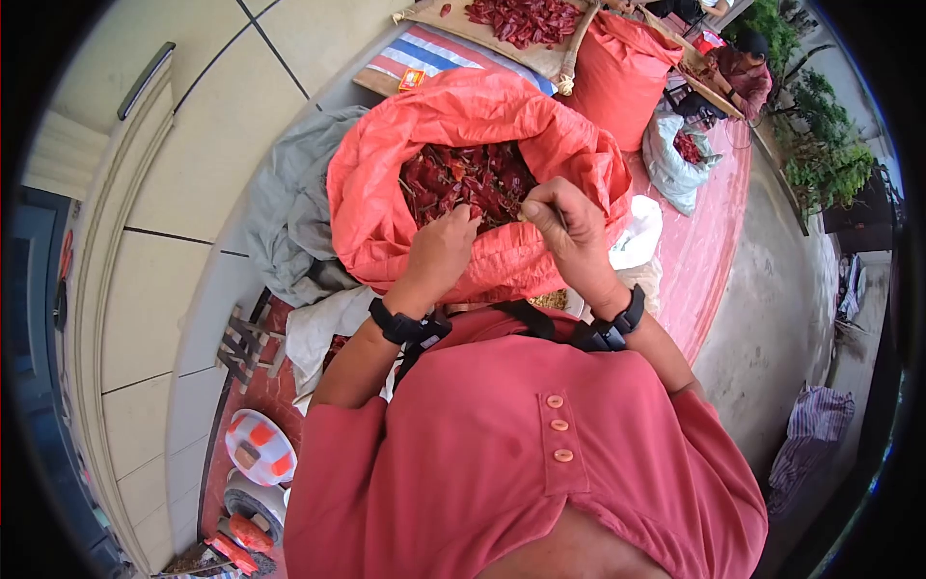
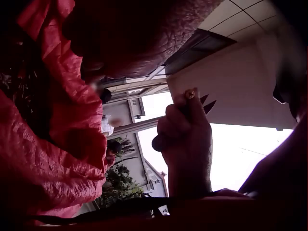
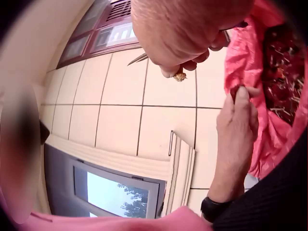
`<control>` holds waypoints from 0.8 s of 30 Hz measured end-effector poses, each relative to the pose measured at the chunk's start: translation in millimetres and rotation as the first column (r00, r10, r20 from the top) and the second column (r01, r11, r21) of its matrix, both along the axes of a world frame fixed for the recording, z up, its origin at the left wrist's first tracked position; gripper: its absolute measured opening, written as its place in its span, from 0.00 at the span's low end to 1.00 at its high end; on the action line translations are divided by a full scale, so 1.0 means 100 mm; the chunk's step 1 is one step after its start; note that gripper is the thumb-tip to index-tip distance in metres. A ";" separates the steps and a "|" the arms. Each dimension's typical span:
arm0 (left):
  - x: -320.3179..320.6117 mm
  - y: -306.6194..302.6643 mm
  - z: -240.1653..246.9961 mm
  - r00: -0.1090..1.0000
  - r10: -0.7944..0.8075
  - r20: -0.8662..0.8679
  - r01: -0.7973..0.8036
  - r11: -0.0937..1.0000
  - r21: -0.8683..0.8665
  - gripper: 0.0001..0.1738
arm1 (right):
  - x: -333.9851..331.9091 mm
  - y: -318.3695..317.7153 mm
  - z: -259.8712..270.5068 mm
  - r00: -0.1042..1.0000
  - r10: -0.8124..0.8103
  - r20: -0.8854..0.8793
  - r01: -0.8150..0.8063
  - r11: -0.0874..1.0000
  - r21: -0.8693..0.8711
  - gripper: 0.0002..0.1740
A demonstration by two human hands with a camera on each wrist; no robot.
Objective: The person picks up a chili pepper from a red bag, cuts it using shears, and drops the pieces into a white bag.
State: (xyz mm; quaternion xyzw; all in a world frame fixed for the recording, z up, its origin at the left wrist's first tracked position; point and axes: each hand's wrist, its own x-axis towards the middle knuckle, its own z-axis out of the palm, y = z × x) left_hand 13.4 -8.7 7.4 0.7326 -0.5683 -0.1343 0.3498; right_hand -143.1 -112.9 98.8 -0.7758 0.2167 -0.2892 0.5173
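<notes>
A red woven sack (image 1: 362, 207) stands with its rim rolled back, dried red chilies (image 1: 463, 179) inside. Over its near edge, the left hand (image 1: 442, 253) pinches a small dark red piece (image 3: 234, 92), apparently a chili, between thumb and finger. To its right, apart from it, the right hand (image 1: 571, 232) has its fingers curled round scissors, whose pointed blades (image 2: 209, 105) stick out beside the fingers in the left wrist view. Its thumb and finger also pinch a small pale brown stem end (image 3: 180, 77). Most of the scissors' handle is hidden in the palm.
Behind stands a full red sack (image 1: 622, 77); beside it, a pale sack (image 1: 675, 164) holds chilies. More chilies (image 1: 531, 19) lie on a board at the back. Grey cloth (image 1: 299, 203) is at the left, a round basin (image 1: 260, 447) lower left. Another person (image 1: 748, 77) sits back right.
</notes>
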 end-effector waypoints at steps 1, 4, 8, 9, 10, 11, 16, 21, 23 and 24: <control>0.02 0.08 0.02 0.999 0.029 -0.015 -0.029 0.999 0.016 0.15 | -0.04 -0.04 0.11 1.000 0.025 -0.012 -0.026 0.997 -0.071 0.06; 0.18 0.45 -0.17 0.951 -0.011 -0.310 0.028 0.998 0.050 0.16 | -0.35 -0.17 0.05 0.977 0.124 -0.172 -0.133 0.990 -0.040 0.05; 0.35 1.27 -0.42 0.893 0.068 -0.444 0.111 0.924 0.365 0.15 | -1.01 -0.25 -0.52 0.854 0.059 -0.516 0.040 0.983 0.178 0.08; 0.33 1.46 -0.61 0.904 0.098 -0.415 0.080 0.917 0.391 0.16 | -1.20 -0.28 -0.78 0.822 0.032 -0.568 0.066 0.986 0.151 0.09; 0.29 1.63 -0.78 0.902 0.163 -0.400 0.016 0.913 0.408 0.15 | -1.40 -0.31 -1.11 0.788 0.005 -0.616 0.090 0.988 0.123 0.09; 0.26 1.78 -0.96 0.898 0.225 -0.379 -0.047 0.904 0.425 0.15 | -1.55 -0.31 -1.40 0.753 -0.025 -0.658 0.114 0.989 0.093 0.10; 0.16 2.14 -1.68 0.913 0.295 0.283 -0.376 0.876 0.301 0.14 | -2.05 -0.27 -2.51 0.673 -0.126 -0.729 0.120 0.991 -0.061 0.13; 0.29 1.57 -0.97 0.974 0.212 0.075 -0.224 0.938 0.266 0.11 | -2.26 -0.15 -2.81 0.670 -0.084 -0.738 0.223 0.970 0.093 0.13; 0.28 1.17 -0.57 0.979 0.152 0.135 -0.158 0.987 0.034 0.10 | -2.38 -0.09 -2.88 0.645 -0.081 -0.760 0.243 0.964 0.104 0.12; 0.31 0.97 -0.47 0.976 0.115 0.183 -0.114 0.993 -0.017 0.10 | -2.42 -0.06 -2.91 0.632 -0.081 -0.771 0.254 0.961 0.108 0.12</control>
